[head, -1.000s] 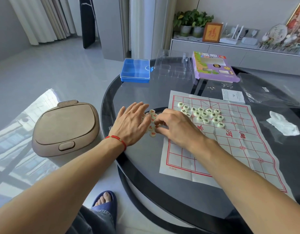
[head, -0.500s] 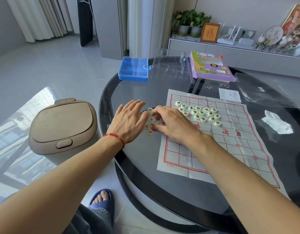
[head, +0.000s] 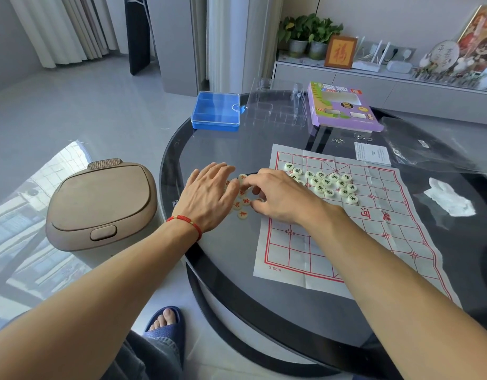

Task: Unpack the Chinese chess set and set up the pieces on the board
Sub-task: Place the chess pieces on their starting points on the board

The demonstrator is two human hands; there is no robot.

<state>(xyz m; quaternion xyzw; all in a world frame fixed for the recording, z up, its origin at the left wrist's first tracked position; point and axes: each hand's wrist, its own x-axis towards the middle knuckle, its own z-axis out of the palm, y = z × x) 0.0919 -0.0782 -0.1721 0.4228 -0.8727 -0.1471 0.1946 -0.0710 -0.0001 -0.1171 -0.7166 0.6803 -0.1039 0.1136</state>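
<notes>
Hands remain over red-lettered round pieces (head: 243, 200) at paper board's (head: 346, 242) 9 o'clock: left hand (head: 209, 197) flat and spread, right hand (head: 280, 197) narrowed, grasp indeterminate; sorting continues.

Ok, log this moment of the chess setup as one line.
stage: sorting | left hand: flat beside red pieces | right hand: fingering red pieces off paper board | dark pieces: clustered on board, unplaced

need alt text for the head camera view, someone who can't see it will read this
Two bare hands, left hand and right hand, gather round white red-lettered chess pieces on a round dark glass table, beside a white paper board with red grid lines. Dark-lettered white pieces sit clustered on the board; a blue plastic box and purple cardboard package lie behind.
</notes>
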